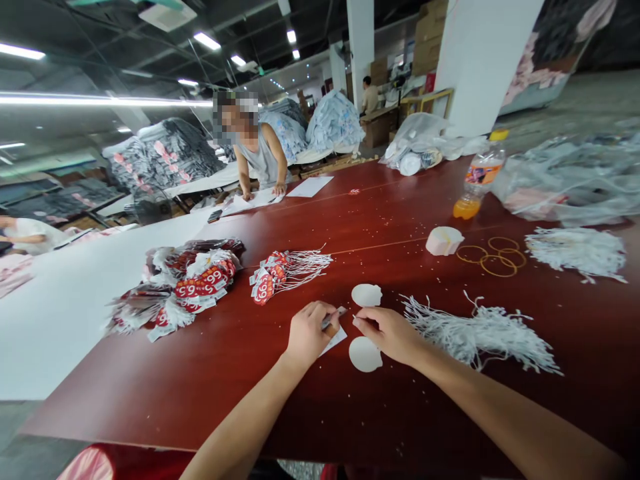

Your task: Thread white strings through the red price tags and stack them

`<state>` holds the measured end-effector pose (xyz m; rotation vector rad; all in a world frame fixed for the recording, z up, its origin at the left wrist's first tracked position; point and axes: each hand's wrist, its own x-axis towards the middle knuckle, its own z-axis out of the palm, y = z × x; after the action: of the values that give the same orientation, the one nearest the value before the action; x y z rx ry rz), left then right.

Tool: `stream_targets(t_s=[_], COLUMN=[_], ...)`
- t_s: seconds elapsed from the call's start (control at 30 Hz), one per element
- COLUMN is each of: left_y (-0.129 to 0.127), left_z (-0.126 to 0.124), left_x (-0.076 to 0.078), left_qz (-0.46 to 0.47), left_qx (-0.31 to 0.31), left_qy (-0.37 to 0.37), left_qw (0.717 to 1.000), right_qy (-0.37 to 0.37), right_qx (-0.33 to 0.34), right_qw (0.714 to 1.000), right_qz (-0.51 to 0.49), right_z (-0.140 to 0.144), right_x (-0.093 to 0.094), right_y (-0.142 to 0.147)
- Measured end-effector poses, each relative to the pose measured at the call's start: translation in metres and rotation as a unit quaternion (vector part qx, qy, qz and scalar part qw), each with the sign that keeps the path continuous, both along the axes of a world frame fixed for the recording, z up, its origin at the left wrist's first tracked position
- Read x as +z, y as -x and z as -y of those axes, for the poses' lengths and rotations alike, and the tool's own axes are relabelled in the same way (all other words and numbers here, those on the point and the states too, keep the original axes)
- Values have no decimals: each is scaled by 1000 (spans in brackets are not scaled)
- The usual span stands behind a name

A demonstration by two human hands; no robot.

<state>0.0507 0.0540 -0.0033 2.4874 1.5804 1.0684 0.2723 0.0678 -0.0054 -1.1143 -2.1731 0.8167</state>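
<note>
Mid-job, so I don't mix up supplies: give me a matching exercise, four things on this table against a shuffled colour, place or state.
1. Bottle
2. Rubber bands
3. Larger tag pile
4. Nearer string bundle

A. Red and white, on the picture's left
B. Overlapping loops
C. White, beside the right hand
D. Yellow-capped

Pairs: 1-D, 2-B, 3-A, 4-C

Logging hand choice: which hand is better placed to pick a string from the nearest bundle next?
Right, likely: the right hand is beside the strings, while the left hand is farther off.
</note>
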Motion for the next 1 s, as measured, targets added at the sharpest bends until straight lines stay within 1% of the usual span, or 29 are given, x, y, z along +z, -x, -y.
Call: stream_targets(t_s=[0.1,0.2,0.4,0.47,0.53,0.6,0.63,0.7,0.73,0.8,0.83,0.87,0.93,1.0], left_y=[-3,-5,-7,-8,-8,-8,-8,-8,-9,-11,-13,-15,-21,-28], left_z=[8,11,10,12,13,13,13,14,14,16,18,19,24,28], left_x=[-2,-1,0,-1,-1,-1,0,1,2,3,2,1,-4,-13], left_qz=[46,53,33,38,45,55,62,79,84,70,51,24,-36,-79], left_qx=[-36,-63,-98,-100,-103,-115,-124,-141,-151,-169,-174,-178,-188,-210], left_qy=[25,26,21,17,14,8,6,4,4,-2,-9,-18,-29,-22], left_qw=[998,996,994,994,994,992,990,987,985,983,983,984,981,974], right_qy=[-18,-38,-46,-46,-48,-49,-43,-9,18,79,104,123,164,225], right_qx=[-10,-20,-32,-43,-41,-45,-57,-72,-59,5,34,48,34,26], right_qw=[999,997,997,997,997,997,997,997,998,996,992,987,976,949], right_qz=[40,60,53,47,40,41,42,28,10,-38,-64,-88,-142,-221], right_z=[1,3,8,9,9,9,8,6,5,3,3,3,6,11], right_x=[2,4,6,5,4,5,7,13,17,26,31,36,43,46], right_y=[2,5,8,8,8,7,6,2,-1,-9,-13,-18,-27,-34])
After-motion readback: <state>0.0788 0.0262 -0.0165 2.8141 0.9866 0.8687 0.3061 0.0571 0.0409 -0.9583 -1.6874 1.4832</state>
